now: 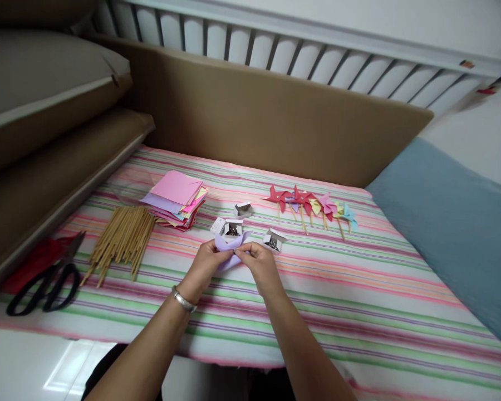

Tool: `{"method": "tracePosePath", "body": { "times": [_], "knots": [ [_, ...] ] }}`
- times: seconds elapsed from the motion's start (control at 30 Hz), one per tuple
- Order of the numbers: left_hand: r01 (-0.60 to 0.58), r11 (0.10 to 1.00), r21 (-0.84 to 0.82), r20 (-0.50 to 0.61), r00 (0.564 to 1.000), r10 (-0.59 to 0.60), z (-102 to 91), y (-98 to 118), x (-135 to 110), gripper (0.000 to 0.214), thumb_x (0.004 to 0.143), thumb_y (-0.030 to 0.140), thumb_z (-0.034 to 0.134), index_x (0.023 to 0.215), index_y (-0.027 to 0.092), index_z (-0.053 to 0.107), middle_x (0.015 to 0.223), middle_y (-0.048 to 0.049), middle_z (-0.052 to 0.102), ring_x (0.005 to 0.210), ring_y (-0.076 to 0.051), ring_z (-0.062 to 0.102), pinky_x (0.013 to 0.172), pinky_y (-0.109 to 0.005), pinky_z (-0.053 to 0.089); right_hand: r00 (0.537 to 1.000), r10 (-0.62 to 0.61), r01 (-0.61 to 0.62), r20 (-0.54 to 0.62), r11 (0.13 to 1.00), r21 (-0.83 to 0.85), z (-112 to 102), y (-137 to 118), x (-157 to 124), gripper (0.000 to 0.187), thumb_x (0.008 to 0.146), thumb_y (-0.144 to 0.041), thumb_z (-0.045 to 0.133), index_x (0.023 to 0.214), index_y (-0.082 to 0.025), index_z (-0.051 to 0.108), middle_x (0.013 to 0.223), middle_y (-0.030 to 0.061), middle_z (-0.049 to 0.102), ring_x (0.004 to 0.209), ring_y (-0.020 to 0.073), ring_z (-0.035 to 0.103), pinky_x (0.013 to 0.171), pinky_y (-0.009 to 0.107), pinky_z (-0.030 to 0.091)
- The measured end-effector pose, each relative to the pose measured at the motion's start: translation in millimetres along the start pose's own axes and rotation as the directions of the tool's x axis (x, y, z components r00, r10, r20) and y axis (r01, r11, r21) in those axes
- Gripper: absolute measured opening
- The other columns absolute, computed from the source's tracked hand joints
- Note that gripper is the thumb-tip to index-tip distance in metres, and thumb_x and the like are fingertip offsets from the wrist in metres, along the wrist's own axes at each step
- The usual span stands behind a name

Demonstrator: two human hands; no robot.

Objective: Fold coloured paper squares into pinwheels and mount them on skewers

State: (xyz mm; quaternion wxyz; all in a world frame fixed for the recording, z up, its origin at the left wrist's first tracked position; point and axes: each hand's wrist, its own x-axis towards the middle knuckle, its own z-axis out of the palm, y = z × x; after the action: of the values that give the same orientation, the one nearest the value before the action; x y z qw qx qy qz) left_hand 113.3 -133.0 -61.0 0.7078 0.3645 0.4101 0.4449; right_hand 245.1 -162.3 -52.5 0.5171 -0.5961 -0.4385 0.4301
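Observation:
A light purple paper pinwheel [223, 243] with curled blades is held between both hands over the striped cloth. My left hand [206, 264] pinches it near its middle from the left, thumb pointing inward. From the right, my right hand [259, 262] closes thumb and finger at the same middle; whether a small pin sits there is too small to make out. Just beyond the hands stand small open boxes: one with metal pieces [234, 228], another with metal pieces [273, 241] to the right, and a third box [244, 209] farther back.
At left lie a stack of coloured paper squares [177, 189], a bundle of wooden sticks [123, 239] and black-handled scissors [50, 281]. Several finished pinwheels on sticks [303, 199] lie at the back right. A brown board [254, 106] and white railing [237, 44] border the far side.

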Motion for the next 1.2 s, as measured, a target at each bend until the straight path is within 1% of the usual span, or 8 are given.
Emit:
{"method": "tracePosePath", "body": {
  "times": [0.1, 0.2, 0.37, 0.6, 0.8, 0.97, 1.07, 1.2],
  "knots": [
    [0.05, 0.996, -0.069, 0.08, 0.996, -0.045, -0.1, 2.9, -2.2, 0.03, 0.054, 0.026, 0.079, 0.081, 0.013, 0.072, 0.076, -0.0051, 0.072, 0.065, -0.016, 0.062, 0.065, -0.025, 0.046, 1.0, 0.005, -0.005, -0.003, 1.0, 0.015, -1.4, 1.1, 0.6, 0.012, 0.062, -0.03, 0.069, 0.065, -0.018, 0.065, 0.063, -0.0003, 0.063, 0.062, 0.0147, 0.055, 0.061, 0.026, 0.042],
    [0.068, 0.992, -0.102, 0.111, 0.992, -0.057, 0.3, 4.8, -3.5, 0.031, 0.054, 0.024, 0.08, 0.081, 0.013, 0.072, 0.077, -0.0053, 0.072, 0.066, -0.016, 0.063, 0.067, -0.026, 0.046, 1.0, 0.01, -0.01, 0.006, 0.999, 0.045, -2.0, 1.7, 0.9, 0.012, 0.062, -0.03, 0.069, 0.064, -0.018, 0.065, 0.063, -0.0005, 0.063, 0.061, 0.0144, 0.055, 0.061, 0.027, 0.042],
    [0.044, 0.995, -0.095, 0.092, 0.995, -0.035, -0.1, 3.4, -1.9, 0.029, 0.054, 0.022, 0.079, 0.081, 0.013, 0.073, 0.078, -0.0052, 0.073, 0.067, -0.016, 0.063, 0.068, -0.026, 0.046, 1.0, 0.019, -0.019, -0.003, 0.998, 0.055, -1.0, -0.8, 0.4, 0.012, 0.062, -0.029, 0.071, 0.064, -0.018, 0.065, 0.062, -0.0011, 0.063, 0.06, 0.014, 0.054, 0.06, 0.026, 0.041],
    [0.058, 0.994, -0.098, 0.087, 0.995, -0.049, -3.0, -1.8, 0.4, 0.027, 0.055, 0.022, 0.08, 0.08, 0.013, 0.073, 0.077, -0.0055, 0.073, 0.068, -0.017, 0.064, 0.07, -0.028, 0.047, 1.0, 0.018, -0.017, -0.012, 0.995, 0.098, 0.4, 0.4, 0.4, 0.011, 0.061, -0.027, 0.071, 0.064, -0.018, 0.064, 0.062, -0.0012, 0.063, 0.06, 0.0135, 0.055, 0.059, 0.025, 0.041],
    [0.055, 0.992, -0.111, 0.079, 0.996, -0.047, -0.3, 1.3, -2.3, 0.033, 0.053, 0.024, 0.081, 0.083, 0.012, 0.073, 0.08, -0.0071, 0.074, 0.071, -0.019, 0.065, 0.074, -0.03, 0.048, 1.0, 0.006, -0.003, -0.029, 0.996, 0.084, 2.5, -0.8, 0.3, 0.014, 0.06, -0.028, 0.071, 0.063, -0.017, 0.063, 0.063, -0.0009, 0.062, 0.062, 0.014, 0.054, 0.061, 0.026, 0.041],
    [0.037, 0.994, -0.103, 0.072, 0.997, -0.03, -1.0, 1.1, -1.2, 0.034, 0.054, 0.025, 0.081, 0.084, 0.012, 0.073, 0.081, -0.0072, 0.074, 0.071, -0.019, 0.065, 0.073, -0.03, 0.047, 0.999, -0.035, 0.036, -0.024, 0.998, 0.047, 2.6, -2.7, -0.7, 0.012, 0.063, -0.027, 0.068, 0.065, -0.017, 0.061, 0.065, -0.0016, 0.06, 0.064, 0.0136, 0.053, 0.062, 0.025, 0.04],
    [0.043, 0.994, -0.102, 0.061, 0.997, -0.037, -1.3, 1.1, -0.2, 0.033, 0.053, 0.024, 0.081, 0.082, 0.012, 0.073, 0.077, -0.0059, 0.073, 0.067, -0.017, 0.064, 0.07, -0.028, 0.047, 0.998, -0.069, 0.069, -0.01, 0.993, 0.1, 3.4, -4.8, -2.0, 0.015, 0.064, -0.024, 0.067, 0.074, -0.019, 0.057, 0.069, -0.0026, 0.06, 0.067, 0.0136, 0.055, 0.063, 0.024, 0.041],
    [0.042, 0.987, -0.155, 0.097, 0.995, -0.027, 0.3, 1.6, -3.3, 0.033, 0.053, 0.023, 0.08, 0.083, 0.013, 0.072, 0.079, -0.0043, 0.072, 0.069, -0.015, 0.063, 0.07, -0.026, 0.045, 0.995, -0.101, 0.099, 0.014, 0.991, 0.095, 6.3, -8.9, -5.6, 0.036, 0.068, -0.022, 0.064, 0.103, -0.022, 0.052, 0.063, -0.0066, 0.055, 0.06, 0.0116, 0.053, 0.057, 0.022, 0.039]
  ]
}}
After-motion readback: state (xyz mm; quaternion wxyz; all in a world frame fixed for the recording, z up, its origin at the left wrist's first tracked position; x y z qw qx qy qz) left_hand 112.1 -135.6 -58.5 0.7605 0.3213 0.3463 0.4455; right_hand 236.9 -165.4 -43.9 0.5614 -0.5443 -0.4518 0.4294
